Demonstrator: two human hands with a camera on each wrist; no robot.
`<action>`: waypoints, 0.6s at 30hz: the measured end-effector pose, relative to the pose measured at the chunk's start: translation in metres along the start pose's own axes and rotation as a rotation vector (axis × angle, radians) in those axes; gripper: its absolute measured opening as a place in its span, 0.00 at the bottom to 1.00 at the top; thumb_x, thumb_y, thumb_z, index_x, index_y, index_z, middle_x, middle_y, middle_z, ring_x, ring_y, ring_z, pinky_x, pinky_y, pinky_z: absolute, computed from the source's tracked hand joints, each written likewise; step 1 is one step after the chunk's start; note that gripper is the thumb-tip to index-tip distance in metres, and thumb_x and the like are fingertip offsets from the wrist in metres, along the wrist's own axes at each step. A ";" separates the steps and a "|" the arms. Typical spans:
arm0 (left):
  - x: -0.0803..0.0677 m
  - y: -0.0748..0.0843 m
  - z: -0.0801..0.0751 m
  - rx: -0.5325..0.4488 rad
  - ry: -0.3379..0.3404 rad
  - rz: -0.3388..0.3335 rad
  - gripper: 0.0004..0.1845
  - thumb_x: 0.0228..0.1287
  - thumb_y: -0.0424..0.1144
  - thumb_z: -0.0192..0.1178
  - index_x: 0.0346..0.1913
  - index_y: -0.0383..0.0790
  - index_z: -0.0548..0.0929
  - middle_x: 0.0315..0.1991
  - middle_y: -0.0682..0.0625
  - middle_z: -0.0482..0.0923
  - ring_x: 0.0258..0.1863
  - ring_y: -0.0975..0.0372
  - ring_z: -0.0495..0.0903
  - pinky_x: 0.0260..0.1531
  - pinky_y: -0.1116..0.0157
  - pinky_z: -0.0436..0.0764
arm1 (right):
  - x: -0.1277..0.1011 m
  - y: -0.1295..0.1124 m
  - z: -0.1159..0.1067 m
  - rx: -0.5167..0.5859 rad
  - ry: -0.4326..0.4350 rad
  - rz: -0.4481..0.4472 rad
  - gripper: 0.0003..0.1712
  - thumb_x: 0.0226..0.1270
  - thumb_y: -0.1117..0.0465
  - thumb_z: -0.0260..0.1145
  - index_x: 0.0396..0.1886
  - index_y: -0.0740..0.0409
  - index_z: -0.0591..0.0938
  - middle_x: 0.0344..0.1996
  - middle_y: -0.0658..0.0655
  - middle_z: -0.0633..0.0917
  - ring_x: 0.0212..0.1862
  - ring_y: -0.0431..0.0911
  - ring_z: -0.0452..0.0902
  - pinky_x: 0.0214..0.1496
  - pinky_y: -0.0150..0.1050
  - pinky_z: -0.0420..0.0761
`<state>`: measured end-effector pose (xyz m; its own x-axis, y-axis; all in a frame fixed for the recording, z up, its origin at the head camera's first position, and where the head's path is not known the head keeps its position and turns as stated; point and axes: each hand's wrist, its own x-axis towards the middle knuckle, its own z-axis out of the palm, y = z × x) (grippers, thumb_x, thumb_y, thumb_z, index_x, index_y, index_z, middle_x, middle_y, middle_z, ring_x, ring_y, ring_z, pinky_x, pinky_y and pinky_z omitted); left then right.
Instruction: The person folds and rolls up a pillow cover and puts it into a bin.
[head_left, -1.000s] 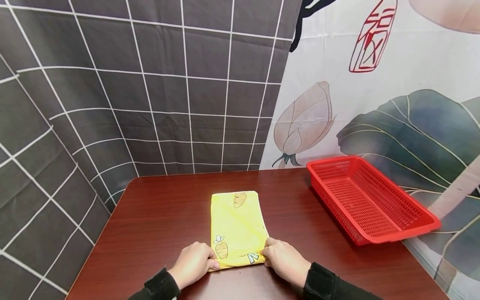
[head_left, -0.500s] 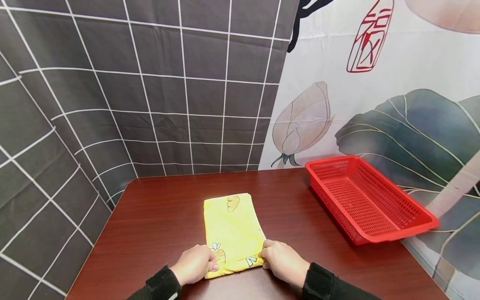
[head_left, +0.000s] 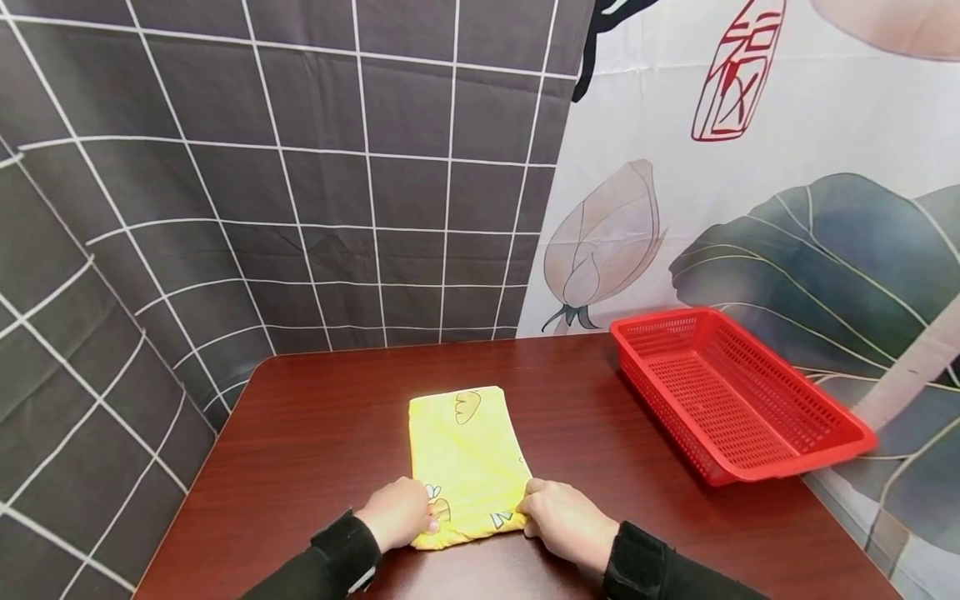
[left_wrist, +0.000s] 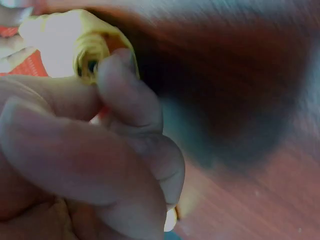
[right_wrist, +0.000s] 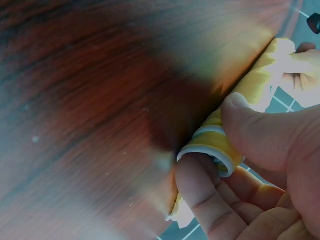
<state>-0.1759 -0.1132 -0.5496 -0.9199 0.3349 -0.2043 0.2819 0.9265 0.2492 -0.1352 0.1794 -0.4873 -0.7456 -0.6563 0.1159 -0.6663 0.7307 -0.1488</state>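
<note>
1. Leftmost, a dark grey cloth with a white grid (head_left: 225, 208) hung behind and beside the reddish-brown worktop (head_left: 315, 433).
2. Next, the left hand (head_left: 397, 515), in a black sleeve, sat at the near left corner of the yellow towel (head_left: 465, 454); its fingers were curled round the rolled near edge. In the left wrist view a fingertip (left_wrist: 117, 70) pressed against the tight yellow roll (left_wrist: 92, 55), so this hand was grasping the towel.
3. In the middle, the yellow towel, printed with carrots, lay folded into a narrow strip on the worktop, its long side running away from the person. Its far end lay flat and free; its near end was rolled up and sat between the two hands.
4. Then the right hand (head_left: 566, 521), also black-sleeved, held the near right corner of the towel. The right wrist view showed thumb and fingers (right_wrist: 200, 185) pinching the open end of the roll (right_wrist: 220, 145), which lay on the worktop (right_wrist: 100, 100).
5. Farthest right, a red plastic basket (head_left: 795, 471) with perforated walls stood on the worktop's right side, well apart from the towel, in front of a backdrop painted with a lotus bud and leaves (head_left: 750, 217).
</note>
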 end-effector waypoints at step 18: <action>0.001 -0.002 -0.005 -0.020 0.008 -0.122 0.24 0.52 0.60 0.80 0.31 0.41 0.88 0.26 0.50 0.81 0.25 0.58 0.76 0.32 0.52 0.82 | 0.007 0.006 -0.009 0.153 -0.062 0.080 0.09 0.62 0.63 0.78 0.28 0.51 0.84 0.22 0.44 0.79 0.26 0.35 0.69 0.32 0.33 0.75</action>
<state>-0.1790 -0.1150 -0.5457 -0.9492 0.2185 -0.2266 0.1625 0.9567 0.2415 -0.1444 0.1807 -0.4789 -0.7906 -0.6111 0.0374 -0.5916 0.7468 -0.3038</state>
